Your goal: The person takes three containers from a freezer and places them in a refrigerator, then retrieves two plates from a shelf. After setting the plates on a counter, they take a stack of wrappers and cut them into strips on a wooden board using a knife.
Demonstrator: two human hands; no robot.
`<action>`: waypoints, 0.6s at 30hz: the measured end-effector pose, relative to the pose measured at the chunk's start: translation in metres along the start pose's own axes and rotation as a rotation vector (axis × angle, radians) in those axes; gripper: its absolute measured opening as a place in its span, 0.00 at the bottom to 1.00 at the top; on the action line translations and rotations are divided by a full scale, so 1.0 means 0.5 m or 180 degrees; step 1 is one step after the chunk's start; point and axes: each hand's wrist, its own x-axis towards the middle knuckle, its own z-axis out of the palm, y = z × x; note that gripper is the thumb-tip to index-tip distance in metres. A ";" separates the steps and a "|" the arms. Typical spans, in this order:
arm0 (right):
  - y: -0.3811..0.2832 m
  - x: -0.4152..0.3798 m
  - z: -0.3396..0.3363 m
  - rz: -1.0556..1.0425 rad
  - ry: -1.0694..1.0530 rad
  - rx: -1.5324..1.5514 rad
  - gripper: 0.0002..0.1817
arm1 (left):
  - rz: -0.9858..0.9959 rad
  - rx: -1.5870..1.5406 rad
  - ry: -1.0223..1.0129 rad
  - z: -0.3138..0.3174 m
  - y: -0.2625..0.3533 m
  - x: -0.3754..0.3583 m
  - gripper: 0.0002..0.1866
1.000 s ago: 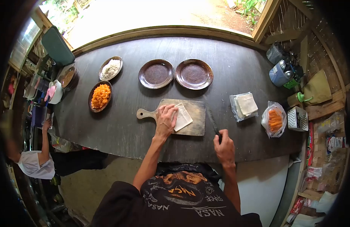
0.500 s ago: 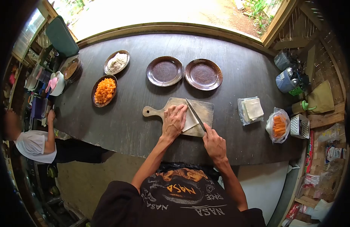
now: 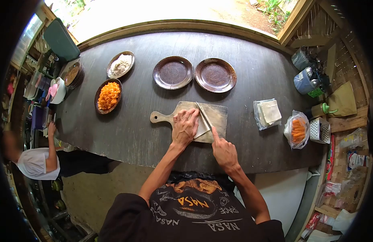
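Note:
A wooden cutting board [image 3: 218,115] with a handle lies on the dark table in front of me. On it is a white, thin pastry wrapper [image 3: 202,128], partly hidden by my left hand [image 3: 185,126], which rests flat over it with fingers stretched forward. My right hand [image 3: 224,152] is closed round the handle of a kitchen knife [image 3: 204,115], index finger extended along its back. The blade lies along the wrapper's right edge, its tip pointing away from me, close to my left fingertips.
Two brown plates [image 3: 173,73] stand beyond the board. To the left are a bowl of diced orange pieces [image 3: 109,96] and a dish of pale shreds [image 3: 122,65]. Packaged wrappers [image 3: 270,111] and bagged carrots [image 3: 298,130] lie right. Another person [image 3: 38,163] is at far left.
The knife has shifted slightly left, nearer my left fingers, and its blade now shows brighter. My right hand has moved left with it; my left hand stays on the wrapper.

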 end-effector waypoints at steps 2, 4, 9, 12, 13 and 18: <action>0.002 0.001 0.021 0.0005 -0.0034 -0.0141 0.36 | 0.0017 0.0022 -0.0011 0.001 -0.001 0.001 0.22; 0.003 0.002 0.018 -0.0011 -0.0045 -0.0228 0.36 | 0.0025 0.0035 -0.0034 0.001 -0.002 0.001 0.22; 0.008 0.004 0.011 -0.0171 -0.0030 -0.0483 0.35 | 0.0033 0.0080 -0.0041 0.005 -0.004 0.001 0.22; 0.017 0.006 0.016 -0.0180 -0.0091 -0.0412 0.34 | 0.0008 0.0105 -0.0032 0.006 0.000 0.001 0.22; 0.022 0.007 0.023 -0.0186 -0.0033 -0.0338 0.34 | 0.0003 0.0107 -0.0034 0.005 -0.001 0.003 0.22; 0.031 0.002 0.032 -0.0201 0.0184 -0.0114 0.35 | -0.0005 0.0055 -0.0061 0.004 0.000 0.000 0.23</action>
